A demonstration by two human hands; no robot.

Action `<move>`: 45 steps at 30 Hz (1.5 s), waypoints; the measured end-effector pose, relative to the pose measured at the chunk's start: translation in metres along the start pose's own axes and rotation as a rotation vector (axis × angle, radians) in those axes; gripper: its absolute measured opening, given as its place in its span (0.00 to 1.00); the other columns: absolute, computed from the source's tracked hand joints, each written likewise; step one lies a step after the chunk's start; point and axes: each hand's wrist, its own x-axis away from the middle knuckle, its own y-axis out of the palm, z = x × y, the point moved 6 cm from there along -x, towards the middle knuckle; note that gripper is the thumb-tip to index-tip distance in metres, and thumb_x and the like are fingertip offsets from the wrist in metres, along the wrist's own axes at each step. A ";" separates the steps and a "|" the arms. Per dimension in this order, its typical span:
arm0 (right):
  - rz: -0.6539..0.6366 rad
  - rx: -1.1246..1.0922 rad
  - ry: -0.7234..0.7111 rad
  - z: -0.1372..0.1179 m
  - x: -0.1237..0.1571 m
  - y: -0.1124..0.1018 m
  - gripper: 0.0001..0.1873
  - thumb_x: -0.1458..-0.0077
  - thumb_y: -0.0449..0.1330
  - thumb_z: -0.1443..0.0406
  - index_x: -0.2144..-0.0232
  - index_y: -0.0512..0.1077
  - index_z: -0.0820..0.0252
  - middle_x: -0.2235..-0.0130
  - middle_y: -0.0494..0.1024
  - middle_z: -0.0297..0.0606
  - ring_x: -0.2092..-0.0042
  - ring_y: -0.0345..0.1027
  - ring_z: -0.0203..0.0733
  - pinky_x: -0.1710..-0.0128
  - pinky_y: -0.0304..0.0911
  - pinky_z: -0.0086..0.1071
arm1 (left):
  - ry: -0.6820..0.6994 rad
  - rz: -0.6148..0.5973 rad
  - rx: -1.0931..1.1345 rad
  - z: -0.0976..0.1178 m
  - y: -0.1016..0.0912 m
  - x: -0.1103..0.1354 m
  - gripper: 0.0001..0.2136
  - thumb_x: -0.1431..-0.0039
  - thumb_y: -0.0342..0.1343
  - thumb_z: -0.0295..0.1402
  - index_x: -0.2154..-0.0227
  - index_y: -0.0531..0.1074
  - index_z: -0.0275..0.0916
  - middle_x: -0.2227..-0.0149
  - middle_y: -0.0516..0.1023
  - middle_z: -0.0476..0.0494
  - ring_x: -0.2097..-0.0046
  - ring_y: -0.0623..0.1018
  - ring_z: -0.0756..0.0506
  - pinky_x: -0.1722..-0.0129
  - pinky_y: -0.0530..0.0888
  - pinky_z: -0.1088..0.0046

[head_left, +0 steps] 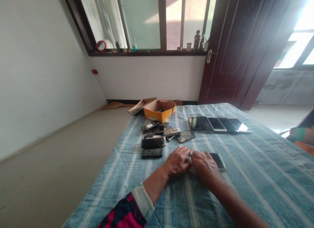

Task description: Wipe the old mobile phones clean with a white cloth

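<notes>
Both hands are positioned low over the tablecloth (255,175), close together, fingers meeting over one white cloth (188,159); the cloth lies between them, bunched, showing at the fingertips of the right hand (204,165) and beside the fingers of the left hand (177,161); the left hand is palm down with its fingers bent, and the right hand's fingers reach across onto the cloth; whether either hand is clamped on it cannot be told, as the undersides are hidden.

One pale-edged phone (218,161) lies flat just beyond and to the right of the right hand, partly covered by it; contact between the two cannot be confirmed.

Count of items: five flat phones in one row (217,124), set side by side at the far right of the table; one touchscreen phone (186,136), tilted in line, at the right edge of a phone pile (160,128); the pile overlaps, so its number cannot be established; two dark handsets at its near side, namely one glossy black handset (153,142) and, nearer the person, one keypad handset (152,153); one orange box (159,115), open, behind the pile, with dark contents too small to identify.
</notes>
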 end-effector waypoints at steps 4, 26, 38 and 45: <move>0.001 0.109 0.133 0.026 0.007 -0.007 0.18 0.38 0.45 0.74 0.57 0.73 0.60 0.49 0.75 0.45 0.47 0.67 0.47 0.45 0.52 0.43 | -0.021 0.009 -0.013 -0.002 0.001 0.000 0.19 0.44 0.60 0.40 0.53 0.70 0.35 0.49 0.74 0.35 0.47 0.72 0.38 0.45 0.69 0.58; 0.069 0.229 0.216 0.047 0.019 -0.006 0.16 0.39 0.48 0.74 0.62 0.75 0.60 0.55 0.78 0.46 0.54 0.71 0.47 0.49 0.57 0.45 | -0.009 -0.005 -0.029 0.000 0.001 0.001 0.19 0.44 0.61 0.41 0.53 0.71 0.34 0.49 0.74 0.34 0.47 0.72 0.37 0.45 0.68 0.58; 0.146 -0.047 -0.087 0.001 0.016 0.000 0.19 0.40 0.47 0.76 0.55 0.73 0.59 0.51 0.75 0.42 0.47 0.66 0.44 0.45 0.54 0.41 | 0.001 -0.043 -0.050 0.001 0.000 0.001 0.15 0.42 0.55 0.34 0.53 0.70 0.35 0.48 0.73 0.36 0.47 0.71 0.39 0.44 0.68 0.60; 0.116 -0.092 -0.069 0.003 0.011 0.000 0.14 0.40 0.50 0.74 0.60 0.74 0.59 0.52 0.75 0.41 0.50 0.66 0.45 0.48 0.55 0.37 | 0.013 -0.073 -0.022 0.002 -0.002 0.002 0.17 0.44 0.54 0.33 0.52 0.69 0.35 0.47 0.71 0.35 0.46 0.70 0.38 0.44 0.67 0.58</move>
